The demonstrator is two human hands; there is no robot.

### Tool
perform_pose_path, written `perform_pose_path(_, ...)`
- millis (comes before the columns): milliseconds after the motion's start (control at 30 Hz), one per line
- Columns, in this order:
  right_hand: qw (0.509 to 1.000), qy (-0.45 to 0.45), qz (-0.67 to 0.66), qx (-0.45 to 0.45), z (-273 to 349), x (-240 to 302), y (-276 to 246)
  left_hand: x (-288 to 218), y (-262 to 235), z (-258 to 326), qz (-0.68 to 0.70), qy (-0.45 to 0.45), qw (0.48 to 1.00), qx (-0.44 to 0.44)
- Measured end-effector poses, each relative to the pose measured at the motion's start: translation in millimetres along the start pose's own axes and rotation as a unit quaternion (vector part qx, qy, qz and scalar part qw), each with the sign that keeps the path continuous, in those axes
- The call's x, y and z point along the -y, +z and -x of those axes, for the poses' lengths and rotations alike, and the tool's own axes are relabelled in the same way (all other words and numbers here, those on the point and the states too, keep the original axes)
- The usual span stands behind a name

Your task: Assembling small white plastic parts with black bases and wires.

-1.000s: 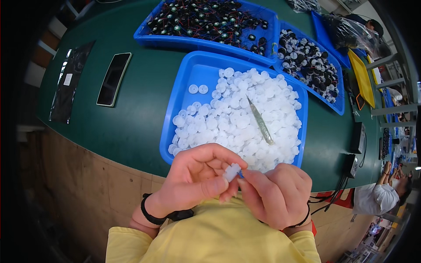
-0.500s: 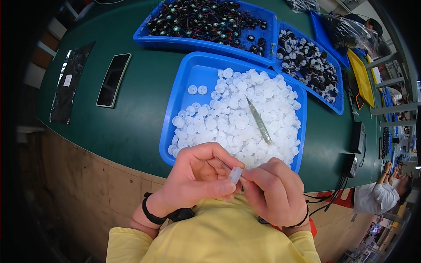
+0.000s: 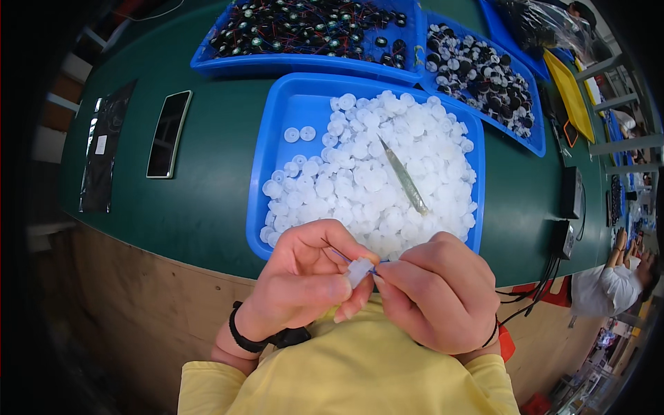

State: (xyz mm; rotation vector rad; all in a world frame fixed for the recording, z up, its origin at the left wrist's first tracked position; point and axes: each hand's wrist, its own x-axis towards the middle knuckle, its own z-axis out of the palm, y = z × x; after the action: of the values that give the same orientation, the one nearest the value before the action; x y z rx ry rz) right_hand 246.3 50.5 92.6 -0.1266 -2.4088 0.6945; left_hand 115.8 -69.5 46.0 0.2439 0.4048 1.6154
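Observation:
Between the thumb and fingers of my left hand [image 3: 304, 273] is a small translucent white plastic part [image 3: 358, 271]. A thin dark blue wire [image 3: 339, 254] runs past it, one end standing up above the left fingers. Pressed against the part's right side, my right hand [image 3: 443, 290] pinches the blue wire where it comes out. Just beyond both hands lies a blue tray [image 3: 277, 117] heaped with round translucent plastic caps [image 3: 373, 176]. On the heap rests a pointed, green-wrapped tool [image 3: 404, 176], probably tweezers.
Behind stand a blue bin of black wired parts [image 3: 304, 31] and another of black-and-white parts [image 3: 484, 83]. At left lie a phone [image 3: 169, 135] and a black plastic bag [image 3: 107, 149]. Right are black boxes with cables [image 3: 570, 194], a yellow tray [image 3: 568, 93] and a person [image 3: 612, 280].
Blue wire now shows to the right of the white part, in my right fingers. My right hand has turned slightly, and the whole view has shifted a little.

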Motion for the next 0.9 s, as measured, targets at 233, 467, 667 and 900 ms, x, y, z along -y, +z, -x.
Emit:
perform_pose_path(233, 0.996, -0.072, 0.031, -0.037, 2, -6, 8, 1, -1, 0, 0.001, 0.008, 1.0, 0.0)
perform_pose_path(467, 0.994, -0.082, 0.049, -0.058, 3, -4, 11, 1, 1, 0, 0.024, 0.002, 1.0, -0.005)
perform_pose_path(667, 0.985, -0.112, 0.129, -0.039, 1, 1, 11, 1, 1, 0, -0.071, 0.044, 0.996, -0.029)
perform_pose_path(900, 0.998, 0.043, -0.043, 0.018, 2, 2, 1, 2, -1, 1, -0.015, 0.055, 0.998, -0.024)
